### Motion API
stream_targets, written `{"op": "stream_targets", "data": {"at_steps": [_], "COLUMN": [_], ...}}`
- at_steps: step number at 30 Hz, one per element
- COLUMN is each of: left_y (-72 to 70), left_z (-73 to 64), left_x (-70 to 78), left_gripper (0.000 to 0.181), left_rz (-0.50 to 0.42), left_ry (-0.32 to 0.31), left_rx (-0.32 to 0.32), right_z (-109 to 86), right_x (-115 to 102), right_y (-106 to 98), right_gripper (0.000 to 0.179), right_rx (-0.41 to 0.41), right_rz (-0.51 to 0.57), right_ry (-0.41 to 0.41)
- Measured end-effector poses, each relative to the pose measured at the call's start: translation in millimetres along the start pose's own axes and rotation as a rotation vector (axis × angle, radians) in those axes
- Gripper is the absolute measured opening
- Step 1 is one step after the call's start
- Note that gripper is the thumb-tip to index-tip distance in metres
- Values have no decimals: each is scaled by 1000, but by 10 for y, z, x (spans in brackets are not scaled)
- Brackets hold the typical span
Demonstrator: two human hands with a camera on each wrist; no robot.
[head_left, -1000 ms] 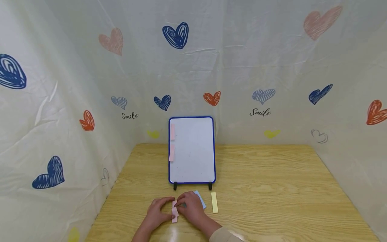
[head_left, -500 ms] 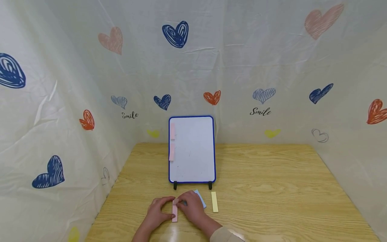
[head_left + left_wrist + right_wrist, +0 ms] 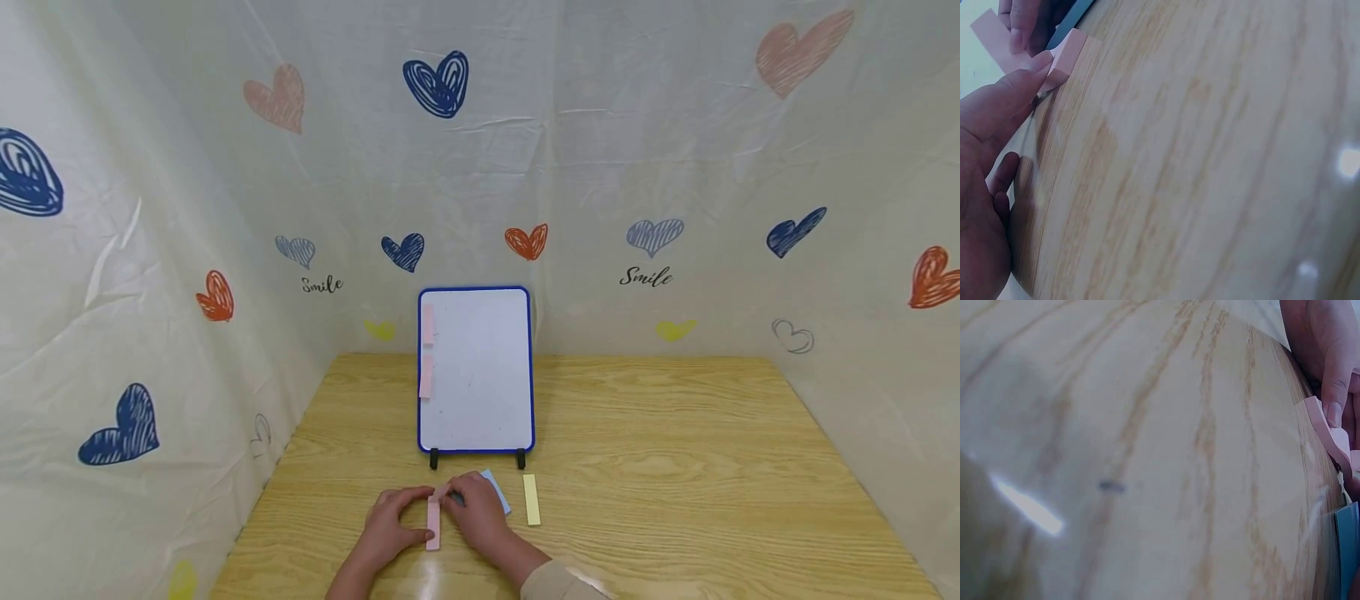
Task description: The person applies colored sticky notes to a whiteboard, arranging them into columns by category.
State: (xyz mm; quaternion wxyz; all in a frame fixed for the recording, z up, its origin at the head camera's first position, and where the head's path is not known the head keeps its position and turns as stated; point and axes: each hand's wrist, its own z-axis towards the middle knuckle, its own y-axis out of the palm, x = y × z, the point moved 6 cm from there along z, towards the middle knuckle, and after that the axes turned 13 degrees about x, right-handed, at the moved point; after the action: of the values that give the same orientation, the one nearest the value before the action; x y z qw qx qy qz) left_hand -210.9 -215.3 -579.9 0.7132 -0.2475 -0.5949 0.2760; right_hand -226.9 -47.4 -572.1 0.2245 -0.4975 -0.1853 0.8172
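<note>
In the head view a pink sticky note pad [image 3: 433, 521] lies lengthwise on the table. My left hand [image 3: 386, 527] grips it by its two ends, the thumb at the near one and a finger at the far one. Between the fingertips of my right hand [image 3: 480, 512] is a pink sticky note [image 3: 442, 492], lifted from the pad at its far end. The left wrist view shows my thumb pressed on the thick pad [image 3: 1069, 59] and the note [image 3: 992, 39] angled off it. Part of a blue sticky note pad [image 3: 497, 492] is hidden behind my right hand.
A blue-framed whiteboard [image 3: 480, 375] stands upright on black feet behind my hands. Two pink notes [image 3: 428, 323] are stuck one above the other along its left side. A yellow sticky note pad [image 3: 531, 500] lies right of the blue one. A heart-printed curtain surrounds the wooden table [image 3: 675, 467].
The top pink note, earlier curled up along the pad, has been pulled toward the far end and now stands off the pad. My left hand has stayed in place.
</note>
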Motion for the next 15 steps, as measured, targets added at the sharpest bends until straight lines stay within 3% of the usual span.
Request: {"op": "stream_targets", "data": {"at_steps": [15], "left_y": [-8], "left_z": [-9], "left_x": [12], "left_gripper": [59], "left_rz": [-5], "left_ry": [10], "left_rx": [17], "right_z": [-4], "right_x": [52], "right_y": [34], "right_gripper": [9], "right_rx": [-9], "right_rz": [8], "right_ry": [50]}}
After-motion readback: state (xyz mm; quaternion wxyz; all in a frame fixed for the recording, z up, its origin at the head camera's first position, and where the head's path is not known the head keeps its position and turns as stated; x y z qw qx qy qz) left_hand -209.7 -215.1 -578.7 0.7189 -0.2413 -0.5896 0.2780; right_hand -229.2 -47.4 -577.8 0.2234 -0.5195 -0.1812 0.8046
